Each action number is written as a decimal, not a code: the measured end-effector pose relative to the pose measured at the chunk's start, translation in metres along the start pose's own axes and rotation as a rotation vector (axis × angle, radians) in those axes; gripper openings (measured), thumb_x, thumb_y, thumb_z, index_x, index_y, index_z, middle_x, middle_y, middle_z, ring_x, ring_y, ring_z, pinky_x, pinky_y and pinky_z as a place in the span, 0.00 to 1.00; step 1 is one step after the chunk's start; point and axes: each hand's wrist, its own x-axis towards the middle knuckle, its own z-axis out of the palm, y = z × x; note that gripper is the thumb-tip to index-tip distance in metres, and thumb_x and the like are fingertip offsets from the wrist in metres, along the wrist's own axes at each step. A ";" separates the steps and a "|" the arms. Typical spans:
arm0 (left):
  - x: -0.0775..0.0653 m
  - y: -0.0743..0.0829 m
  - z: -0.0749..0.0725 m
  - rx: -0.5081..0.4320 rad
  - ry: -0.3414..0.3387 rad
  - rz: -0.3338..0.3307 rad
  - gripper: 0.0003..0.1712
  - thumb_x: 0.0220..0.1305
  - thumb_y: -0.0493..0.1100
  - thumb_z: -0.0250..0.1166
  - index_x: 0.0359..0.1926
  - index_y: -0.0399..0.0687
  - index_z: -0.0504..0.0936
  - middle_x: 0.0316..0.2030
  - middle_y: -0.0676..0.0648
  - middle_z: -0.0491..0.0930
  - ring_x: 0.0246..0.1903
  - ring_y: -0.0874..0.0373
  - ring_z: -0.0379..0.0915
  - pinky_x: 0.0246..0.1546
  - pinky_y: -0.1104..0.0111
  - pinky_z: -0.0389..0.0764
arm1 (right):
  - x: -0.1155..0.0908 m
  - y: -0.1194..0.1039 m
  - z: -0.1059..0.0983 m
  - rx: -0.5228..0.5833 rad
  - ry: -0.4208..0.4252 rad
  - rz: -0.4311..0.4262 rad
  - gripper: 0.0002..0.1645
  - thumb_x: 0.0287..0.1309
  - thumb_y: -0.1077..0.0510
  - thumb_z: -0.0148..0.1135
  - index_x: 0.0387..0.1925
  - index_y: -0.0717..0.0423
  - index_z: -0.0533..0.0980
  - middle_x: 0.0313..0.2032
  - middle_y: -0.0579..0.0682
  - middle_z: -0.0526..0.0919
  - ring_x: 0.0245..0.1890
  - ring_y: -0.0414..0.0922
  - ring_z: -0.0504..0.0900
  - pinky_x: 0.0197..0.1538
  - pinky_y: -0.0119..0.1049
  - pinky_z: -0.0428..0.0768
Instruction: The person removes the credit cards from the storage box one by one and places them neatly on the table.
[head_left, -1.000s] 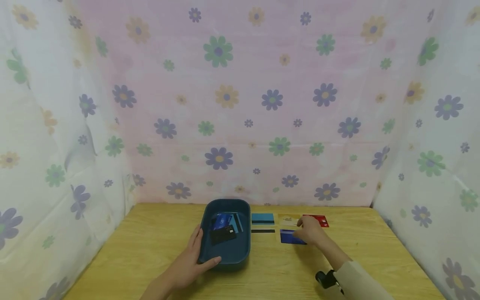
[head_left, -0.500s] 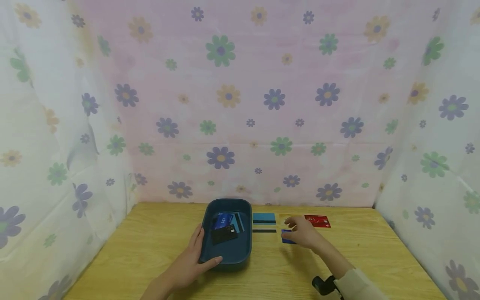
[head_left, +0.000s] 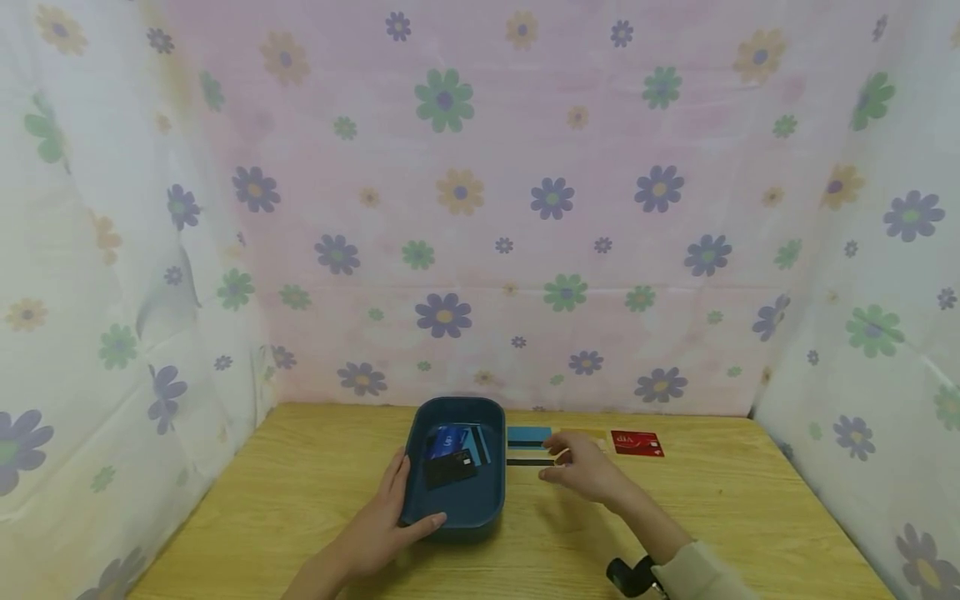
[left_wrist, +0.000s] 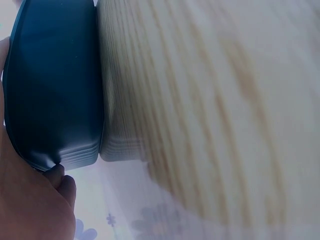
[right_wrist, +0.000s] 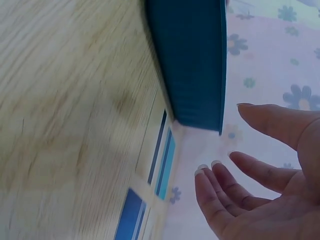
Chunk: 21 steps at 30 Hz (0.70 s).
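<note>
The right grip [head_left: 588, 473] hovered, fingers loosely spread, right of the tray [head_left: 459, 510], near a light-blue card [head_left: 529, 434]; the left grip [head_left: 378, 525] clasped the tray's left side.

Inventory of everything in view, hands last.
Bin: 1, dark teal, centre
Cards: 3 visible, black and blues, inside bin
Striped card: 1, light blue, right of bin
Pale card: 1, tan, just nearer
Blue card: 1, dark, right of pale
Red card: 1, red, rightmost
Gold card: 1, gold, left of red
Table: 1, tan, underneath
Cloth: count unclear, pink and white, around table
Black device: 1, black, lower right
Sleeve: 1, cream, beside device
Left hand: 1, gripping bin
Right hand: 1, over cards
</note>
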 end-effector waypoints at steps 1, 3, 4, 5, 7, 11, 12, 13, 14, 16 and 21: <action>0.000 0.000 0.000 0.001 0.000 0.001 0.68 0.63 0.74 0.63 0.82 0.42 0.36 0.82 0.42 0.29 0.75 0.31 0.51 0.66 0.37 0.64 | 0.001 -0.001 0.002 0.004 -0.005 -0.002 0.27 0.61 0.60 0.71 0.58 0.68 0.75 0.53 0.63 0.79 0.50 0.58 0.79 0.48 0.51 0.82; 0.000 0.000 0.000 0.002 -0.002 0.003 0.68 0.63 0.74 0.63 0.82 0.42 0.36 0.82 0.42 0.29 0.75 0.31 0.52 0.66 0.37 0.64 | 0.002 -0.003 0.007 0.002 -0.007 -0.007 0.27 0.61 0.60 0.72 0.59 0.67 0.76 0.53 0.63 0.79 0.51 0.58 0.79 0.49 0.52 0.82; 0.000 0.000 0.000 0.001 -0.003 0.004 0.68 0.63 0.74 0.63 0.82 0.42 0.36 0.82 0.42 0.29 0.75 0.31 0.52 0.66 0.37 0.64 | 0.003 -0.003 0.010 -0.001 -0.009 -0.008 0.27 0.61 0.59 0.72 0.59 0.66 0.76 0.54 0.62 0.79 0.51 0.58 0.79 0.49 0.52 0.82; 0.000 0.000 0.000 0.001 -0.003 0.004 0.67 0.63 0.74 0.62 0.82 0.42 0.36 0.82 0.42 0.29 0.74 0.31 0.52 0.66 0.37 0.64 | 0.004 -0.004 0.012 -0.005 -0.014 -0.015 0.27 0.61 0.59 0.72 0.60 0.65 0.76 0.54 0.62 0.79 0.52 0.58 0.79 0.49 0.52 0.82; 0.000 0.000 0.000 0.003 -0.003 0.005 0.68 0.63 0.74 0.62 0.82 0.42 0.36 0.82 0.42 0.29 0.75 0.31 0.52 0.66 0.37 0.64 | 0.006 -0.006 0.016 -0.008 -0.021 -0.033 0.27 0.62 0.59 0.71 0.60 0.65 0.76 0.54 0.62 0.79 0.52 0.59 0.79 0.51 0.53 0.82; 0.000 0.000 0.000 0.002 -0.001 0.006 0.68 0.63 0.75 0.62 0.82 0.42 0.36 0.82 0.42 0.29 0.75 0.31 0.52 0.66 0.36 0.64 | 0.009 -0.010 0.023 0.002 -0.045 -0.080 0.27 0.62 0.61 0.70 0.60 0.68 0.75 0.54 0.64 0.79 0.54 0.63 0.80 0.53 0.55 0.81; 0.000 0.000 0.000 0.001 0.000 0.007 0.68 0.63 0.74 0.62 0.82 0.42 0.36 0.82 0.42 0.29 0.75 0.31 0.52 0.67 0.36 0.63 | 0.010 -0.011 0.024 0.009 -0.051 -0.089 0.27 0.62 0.61 0.70 0.60 0.69 0.75 0.54 0.65 0.79 0.54 0.63 0.80 0.53 0.56 0.81; -0.001 0.000 0.000 0.000 0.000 0.006 0.68 0.63 0.74 0.63 0.82 0.42 0.36 0.82 0.42 0.29 0.74 0.31 0.52 0.66 0.36 0.64 | 0.011 -0.012 0.026 0.012 -0.054 -0.097 0.27 0.62 0.62 0.70 0.60 0.69 0.75 0.54 0.66 0.79 0.54 0.64 0.79 0.53 0.56 0.81; -0.001 0.000 0.000 0.000 0.000 0.006 0.68 0.63 0.74 0.63 0.82 0.42 0.36 0.82 0.42 0.28 0.74 0.31 0.53 0.66 0.37 0.64 | 0.012 -0.013 0.027 0.020 -0.056 -0.103 0.27 0.62 0.62 0.70 0.59 0.69 0.75 0.54 0.66 0.79 0.54 0.64 0.80 0.54 0.57 0.81; -0.001 0.001 0.000 0.004 0.001 0.005 0.68 0.63 0.74 0.62 0.82 0.42 0.36 0.82 0.42 0.28 0.73 0.31 0.55 0.66 0.37 0.65 | 0.014 -0.015 0.031 0.016 -0.057 -0.117 0.27 0.62 0.62 0.70 0.59 0.70 0.75 0.54 0.67 0.80 0.54 0.64 0.80 0.54 0.58 0.81; -0.001 0.001 0.000 0.010 0.005 0.005 0.67 0.63 0.74 0.62 0.82 0.42 0.36 0.82 0.42 0.30 0.72 0.30 0.57 0.64 0.37 0.66 | 0.016 -0.021 0.039 0.003 -0.053 -0.139 0.24 0.63 0.62 0.70 0.57 0.68 0.76 0.53 0.65 0.81 0.53 0.63 0.80 0.53 0.58 0.81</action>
